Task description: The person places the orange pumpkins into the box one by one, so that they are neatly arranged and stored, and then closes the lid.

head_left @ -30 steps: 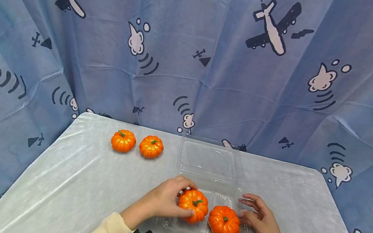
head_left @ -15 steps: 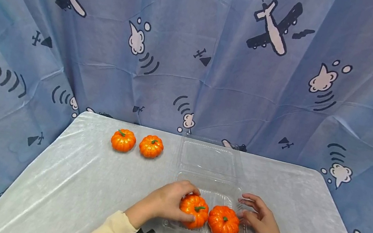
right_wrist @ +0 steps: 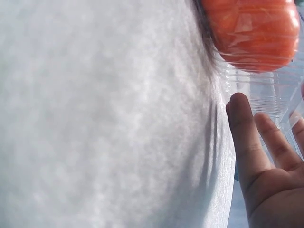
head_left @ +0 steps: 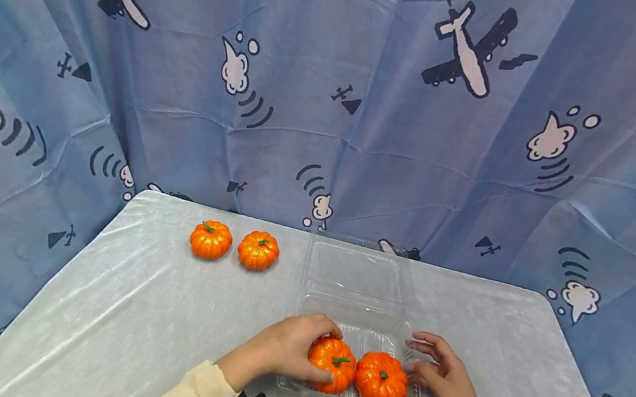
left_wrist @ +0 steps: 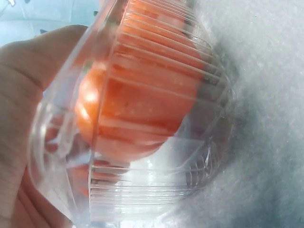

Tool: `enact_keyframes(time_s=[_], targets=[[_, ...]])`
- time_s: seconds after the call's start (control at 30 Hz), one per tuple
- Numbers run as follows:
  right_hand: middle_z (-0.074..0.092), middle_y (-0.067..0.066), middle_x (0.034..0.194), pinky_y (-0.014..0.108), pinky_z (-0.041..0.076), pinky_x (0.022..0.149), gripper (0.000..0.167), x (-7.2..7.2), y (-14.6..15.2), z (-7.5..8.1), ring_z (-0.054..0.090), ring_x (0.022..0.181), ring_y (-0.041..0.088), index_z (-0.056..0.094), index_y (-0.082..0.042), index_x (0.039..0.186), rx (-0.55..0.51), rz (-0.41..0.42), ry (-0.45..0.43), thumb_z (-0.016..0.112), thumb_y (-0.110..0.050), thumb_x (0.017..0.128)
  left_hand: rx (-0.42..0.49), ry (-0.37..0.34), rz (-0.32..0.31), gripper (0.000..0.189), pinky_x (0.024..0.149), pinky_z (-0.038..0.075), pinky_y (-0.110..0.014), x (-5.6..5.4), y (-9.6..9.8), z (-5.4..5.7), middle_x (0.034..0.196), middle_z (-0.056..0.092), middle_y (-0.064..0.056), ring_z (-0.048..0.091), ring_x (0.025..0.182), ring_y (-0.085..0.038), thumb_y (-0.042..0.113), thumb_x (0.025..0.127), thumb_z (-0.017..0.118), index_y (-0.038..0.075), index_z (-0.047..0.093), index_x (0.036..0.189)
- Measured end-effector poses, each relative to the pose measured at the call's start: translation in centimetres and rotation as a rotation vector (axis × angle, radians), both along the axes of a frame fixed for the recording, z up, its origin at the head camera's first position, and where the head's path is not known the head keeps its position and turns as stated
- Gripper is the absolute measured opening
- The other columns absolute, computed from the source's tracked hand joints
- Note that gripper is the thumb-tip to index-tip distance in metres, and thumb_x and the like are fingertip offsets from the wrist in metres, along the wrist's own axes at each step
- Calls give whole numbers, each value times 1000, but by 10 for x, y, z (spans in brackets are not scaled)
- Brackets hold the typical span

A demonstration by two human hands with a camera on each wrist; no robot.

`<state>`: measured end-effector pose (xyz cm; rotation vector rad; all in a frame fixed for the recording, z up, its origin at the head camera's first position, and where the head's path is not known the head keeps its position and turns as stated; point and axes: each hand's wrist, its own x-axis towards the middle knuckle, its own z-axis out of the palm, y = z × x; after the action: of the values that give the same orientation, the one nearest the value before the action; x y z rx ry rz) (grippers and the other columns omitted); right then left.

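In the head view, a clear plastic clamshell box lies on the table with its lid folded back. Two orange toy pumpkins sit side by side in its base. My left hand grips the left pumpkin, thumb at the front and fingers behind. Through the ribbed wall, the left wrist view shows an orange pumpkin. Beside the right pumpkin, my right hand is at the box's right wall, fingers loosely extended. Whether its fingertips touch the wall is hard to tell.
Two more small orange pumpkins, one at the left and another beside it, stand near the table's back edge. A blue curtain with airplane prints hangs behind the pale-covered table.
My left hand has moved slightly right and toward the front, lowering the left pumpkin close against the right one. My right hand has stayed in place.
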<state>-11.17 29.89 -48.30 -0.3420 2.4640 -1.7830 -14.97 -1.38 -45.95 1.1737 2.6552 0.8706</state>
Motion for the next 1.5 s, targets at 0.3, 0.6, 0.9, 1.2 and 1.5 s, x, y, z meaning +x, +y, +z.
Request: enact_keyframes(time_s=[0.3,0.6,0.9,1.2,1.5], targets=[[63,-19,115,29,59,68,44,1,-1,0,70,82,13,36,11,132,3,-12,-16,55,-1,94,-22,20,8,53,87,48,-17,1,1,-2,111,63,7,59,96,-5,39,72,78,19,60,118],[62,-19,116,29,59,69,45,1,0,-1,70,82,15,36,10,133,0,-7,-25,54,-2,95,-72,40,-3,53,86,48,-18,0,3,2,109,66,5,59,96,-6,38,73,77,15,62,117],[62,-19,115,30,59,68,43,1,0,-1,70,82,14,36,10,133,-6,-1,-26,53,-1,95,-105,46,-6,52,82,49,-18,1,2,5,105,63,5,58,91,-5,38,73,78,14,62,116],[62,-19,116,30,59,68,44,-2,0,1,70,82,14,35,9,134,-6,-7,-33,54,-1,95,-97,49,-31,51,84,48,-16,-3,0,7,107,63,3,58,92,-5,36,73,76,11,63,116],[62,-20,116,31,59,68,45,-1,1,0,69,83,13,35,9,135,1,-13,-52,54,-3,95,-99,35,-33,55,87,48,-17,-4,0,8,111,63,3,59,96,-6,35,73,76,10,62,119]])
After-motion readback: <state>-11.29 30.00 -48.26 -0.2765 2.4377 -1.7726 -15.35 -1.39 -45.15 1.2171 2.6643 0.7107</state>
